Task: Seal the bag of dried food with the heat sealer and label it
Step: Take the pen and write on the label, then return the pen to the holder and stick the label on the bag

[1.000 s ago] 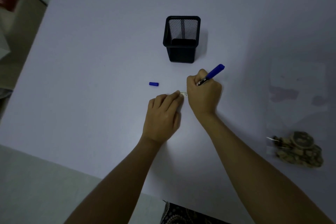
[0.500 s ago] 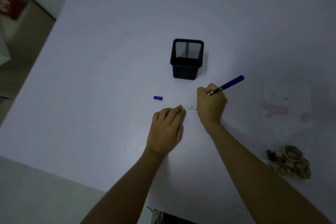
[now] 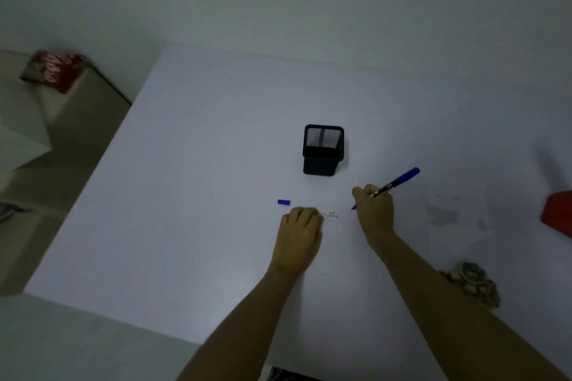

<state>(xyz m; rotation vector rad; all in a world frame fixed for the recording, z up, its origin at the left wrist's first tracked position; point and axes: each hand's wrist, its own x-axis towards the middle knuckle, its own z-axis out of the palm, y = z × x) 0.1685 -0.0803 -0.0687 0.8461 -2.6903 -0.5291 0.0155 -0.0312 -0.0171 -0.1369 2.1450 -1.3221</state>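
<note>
A small white label (image 3: pixel 330 215) with writing lies flat on the white table (image 3: pixel 201 195). My left hand (image 3: pixel 300 235) rests palm down with its fingertips on the label's left end. My right hand (image 3: pixel 374 209) grips a blue pen (image 3: pixel 397 181); its tip hangs just right of the label, apart from it. The pen's blue cap (image 3: pixel 283 202) lies loose to the left of my left hand. A clear bag of dried food (image 3: pixel 470 284) sits at the right, with its transparent top part (image 3: pixel 448 213) stretching away from me.
A black mesh pen holder (image 3: pixel 323 150) stands behind my hands. A red object (image 3: pixel 557 216) pokes in at the right edge. Beyond the table's left edge there is a red packet (image 3: pixel 52 71) on a low surface.
My right hand has drawn the pen off the label and to the right, so the written label shows. The left hand has stayed on the label's end. The view has tilted upward.
</note>
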